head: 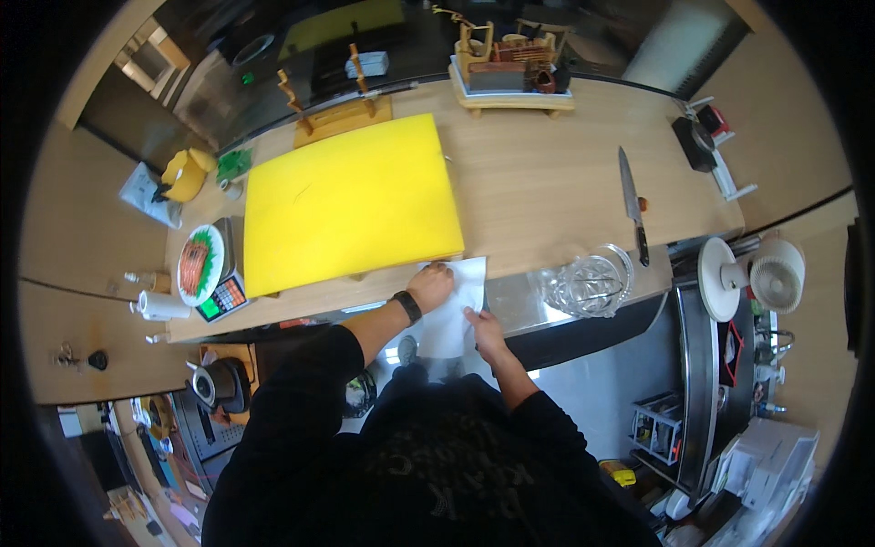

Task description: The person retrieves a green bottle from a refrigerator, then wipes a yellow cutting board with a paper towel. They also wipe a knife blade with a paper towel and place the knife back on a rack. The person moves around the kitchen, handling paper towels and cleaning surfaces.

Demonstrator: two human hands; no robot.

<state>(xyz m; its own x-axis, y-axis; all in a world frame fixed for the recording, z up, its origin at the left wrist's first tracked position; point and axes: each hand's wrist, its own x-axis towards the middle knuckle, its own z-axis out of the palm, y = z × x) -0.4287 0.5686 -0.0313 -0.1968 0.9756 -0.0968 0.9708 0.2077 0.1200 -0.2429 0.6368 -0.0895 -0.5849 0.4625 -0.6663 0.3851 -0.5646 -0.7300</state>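
A white sheet, paper or thin cloth (443, 331), hangs at the counter's front edge, near the right front corner of a large yellow cutting board (352, 202). My left hand (432, 286), with a dark wristband, is closed on the sheet's upper part beside the board's corner. Lower and to the right, my right hand (487, 333) grips the sheet's right edge. A kitchen knife (629, 188) with a black handle lies on the wooden counter to the right. Clear ribbed glassware (593, 284) stands at the counter's front, right of my hands.
At the left, a white oval plate (220, 263) of sliced meat or fish on green garnish rests on a digital scale (229, 299). Behind the board stands a wooden rack (342, 122). A wooden display (516, 101) is at the back. A white fan (777, 275) stands right.
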